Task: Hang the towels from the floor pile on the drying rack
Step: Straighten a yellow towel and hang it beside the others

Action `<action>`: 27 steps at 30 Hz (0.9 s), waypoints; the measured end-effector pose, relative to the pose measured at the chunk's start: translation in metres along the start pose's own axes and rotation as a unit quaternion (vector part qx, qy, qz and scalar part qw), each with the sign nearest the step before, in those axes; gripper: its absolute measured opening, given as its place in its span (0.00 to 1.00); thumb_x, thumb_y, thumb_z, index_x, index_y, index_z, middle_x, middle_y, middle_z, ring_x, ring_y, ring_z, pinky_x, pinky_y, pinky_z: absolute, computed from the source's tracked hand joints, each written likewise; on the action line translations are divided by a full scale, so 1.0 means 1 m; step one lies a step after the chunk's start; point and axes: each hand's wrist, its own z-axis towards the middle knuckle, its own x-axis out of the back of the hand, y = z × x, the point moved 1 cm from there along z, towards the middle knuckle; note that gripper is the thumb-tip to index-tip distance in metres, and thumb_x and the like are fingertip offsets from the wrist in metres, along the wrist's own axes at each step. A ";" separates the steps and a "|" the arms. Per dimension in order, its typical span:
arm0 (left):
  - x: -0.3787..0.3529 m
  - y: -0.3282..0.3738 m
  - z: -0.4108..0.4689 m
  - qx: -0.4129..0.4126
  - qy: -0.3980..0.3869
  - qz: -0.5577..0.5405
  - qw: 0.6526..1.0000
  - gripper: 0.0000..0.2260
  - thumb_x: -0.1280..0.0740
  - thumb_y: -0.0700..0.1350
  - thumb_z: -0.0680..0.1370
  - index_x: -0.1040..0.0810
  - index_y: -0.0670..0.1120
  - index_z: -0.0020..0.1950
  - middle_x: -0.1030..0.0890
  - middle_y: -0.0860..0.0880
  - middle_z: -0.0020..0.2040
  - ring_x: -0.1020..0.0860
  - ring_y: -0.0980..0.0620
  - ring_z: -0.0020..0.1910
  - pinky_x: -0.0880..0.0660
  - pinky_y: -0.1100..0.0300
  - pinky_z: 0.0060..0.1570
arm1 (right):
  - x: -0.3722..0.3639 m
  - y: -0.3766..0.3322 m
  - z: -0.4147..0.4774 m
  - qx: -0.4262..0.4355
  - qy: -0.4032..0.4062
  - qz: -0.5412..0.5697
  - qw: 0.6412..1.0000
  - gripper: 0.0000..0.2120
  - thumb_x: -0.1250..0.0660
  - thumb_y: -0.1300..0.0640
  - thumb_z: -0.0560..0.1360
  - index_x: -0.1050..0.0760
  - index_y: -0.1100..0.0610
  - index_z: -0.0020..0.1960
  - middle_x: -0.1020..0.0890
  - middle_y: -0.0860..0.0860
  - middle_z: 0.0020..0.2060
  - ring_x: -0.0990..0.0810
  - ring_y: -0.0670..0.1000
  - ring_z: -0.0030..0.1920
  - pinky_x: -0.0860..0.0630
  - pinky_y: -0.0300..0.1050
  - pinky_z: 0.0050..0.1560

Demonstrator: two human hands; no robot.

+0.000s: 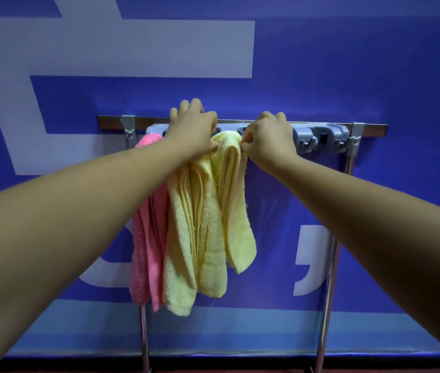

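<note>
- Both arms outstretched; hands near together, with the yellow towel [231, 189] bunched between them.
- Right hand [267, 141]: fingers curled, pinching the towel's top fold.
- Left hand [192, 133]: fingers reach up over the rail. Whether it grips cloth, I cannot tell.
- Pink towel [146, 238] hangs just below-left of my left hand, touching the yellow.
- Judgement: seat the fold fully into the grey clip strip [318, 135] behind my hands on the drying rack [372, 129]. Keep both hands level and tug lightly before letting go.
- Floor pile not in view.
</note>
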 end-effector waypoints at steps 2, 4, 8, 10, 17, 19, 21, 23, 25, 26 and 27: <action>0.006 0.000 -0.010 -0.056 0.019 -0.063 0.996 0.09 0.33 0.49 0.77 0.22 0.50 0.55 0.23 0.47 0.56 0.28 0.44 0.59 0.34 0.49 0.61 | 0.003 0.002 -0.007 0.036 0.026 0.036 0.998 0.09 0.36 0.59 0.74 0.16 0.53 0.44 0.22 0.52 0.47 0.28 0.57 0.50 0.31 0.50 0.49; 0.012 0.000 -0.024 -0.083 -0.014 -0.146 0.986 0.12 0.33 0.47 0.76 0.22 0.49 0.59 0.19 0.52 0.54 0.23 0.48 0.55 0.30 0.53 0.58 | 0.004 0.001 -0.015 0.051 0.019 0.089 0.995 0.10 0.37 0.57 0.74 0.18 0.55 0.41 0.21 0.51 0.41 0.24 0.56 0.45 0.27 0.51 0.45; 0.016 0.004 -0.039 -0.090 -0.081 -0.175 0.977 0.20 0.34 0.52 0.75 0.25 0.50 0.66 0.21 0.54 0.57 0.24 0.53 0.52 0.31 0.58 0.50 | 0.002 -0.001 -0.026 0.062 0.005 0.069 0.996 0.10 0.41 0.55 0.74 0.23 0.57 0.42 0.20 0.52 0.34 0.24 0.59 0.38 0.31 0.51 0.36; 0.017 0.007 -0.039 -0.102 -0.093 -0.151 0.979 0.22 0.37 0.58 0.73 0.25 0.52 0.65 0.20 0.52 0.55 0.25 0.51 0.56 0.31 0.51 0.58 | 0.001 -0.004 -0.028 0.047 -0.020 0.094 0.994 0.08 0.42 0.56 0.74 0.25 0.57 0.41 0.22 0.50 0.34 0.25 0.58 0.37 0.36 0.48 0.34; 0.013 0.008 -0.044 -0.067 -0.136 -0.120 0.981 0.24 0.41 0.56 0.73 0.33 0.51 0.68 0.19 0.49 0.49 0.25 0.46 0.53 0.41 0.49 0.63 | 0.003 -0.011 -0.048 -0.013 -0.097 0.235 0.967 0.17 0.41 0.54 0.70 0.22 0.53 0.56 0.16 0.48 0.48 0.17 0.52 0.41 0.18 0.56 0.43; 0.013 0.006 -0.048 -0.062 -0.132 -0.112 0.983 0.22 0.38 0.52 0.76 0.33 0.50 0.69 0.18 0.47 0.49 0.27 0.44 0.55 0.41 0.50 0.63 | 0.005 -0.010 -0.052 -0.033 -0.117 0.256 0.959 0.16 0.38 0.54 0.71 0.22 0.53 0.57 0.16 0.48 0.50 0.17 0.51 0.42 0.17 0.56 0.45; 0.015 0.008 -0.055 -0.060 -0.101 -0.123 0.985 0.21 0.36 0.49 0.75 0.32 0.49 0.68 0.18 0.48 0.54 0.26 0.43 0.59 0.42 0.50 0.66 | 0.008 -0.011 -0.055 -0.045 -0.117 0.230 0.965 0.14 0.36 0.54 0.72 0.23 0.54 0.56 0.17 0.48 0.50 0.18 0.51 0.46 0.18 0.56 0.49; 0.020 0.010 -0.067 -0.046 -0.062 -0.166 0.983 0.19 0.36 0.48 0.75 0.29 0.48 0.65 0.21 0.51 0.60 0.24 0.47 0.59 0.39 0.48 0.68 | 0.013 -0.013 -0.062 -0.069 -0.109 0.214 0.968 0.15 0.36 0.54 0.73 0.23 0.56 0.58 0.18 0.50 0.51 0.19 0.52 0.48 0.19 0.55 0.51; 0.022 0.011 -0.084 -0.031 -0.049 -0.218 0.974 0.16 0.35 0.47 0.74 0.27 0.47 0.61 0.21 0.51 0.58 0.23 0.49 0.56 0.32 0.47 0.64 | 0.016 -0.016 -0.077 -0.095 -0.117 0.220 0.964 0.18 0.36 0.54 0.74 0.24 0.56 0.62 0.19 0.50 0.53 0.19 0.51 0.50 0.19 0.54 0.51; 0.020 0.011 -0.095 -0.024 -0.057 -0.241 0.969 0.16 0.35 0.47 0.73 0.26 0.47 0.60 0.21 0.50 0.57 0.23 0.49 0.56 0.29 0.47 0.61 | 0.016 -0.017 -0.087 -0.102 -0.126 0.216 0.963 0.19 0.36 0.53 0.75 0.25 0.56 0.64 0.20 0.50 0.54 0.20 0.51 0.51 0.19 0.53 0.52; 0.017 0.011 -0.108 -0.022 -0.066 -0.254 0.965 0.16 0.34 0.46 0.73 0.25 0.46 0.59 0.21 0.49 0.57 0.23 0.48 0.56 0.28 0.48 0.60 | 0.015 -0.017 -0.098 -0.105 -0.137 0.210 0.962 0.19 0.36 0.52 0.75 0.26 0.57 0.64 0.20 0.50 0.56 0.21 0.52 0.53 0.20 0.53 0.52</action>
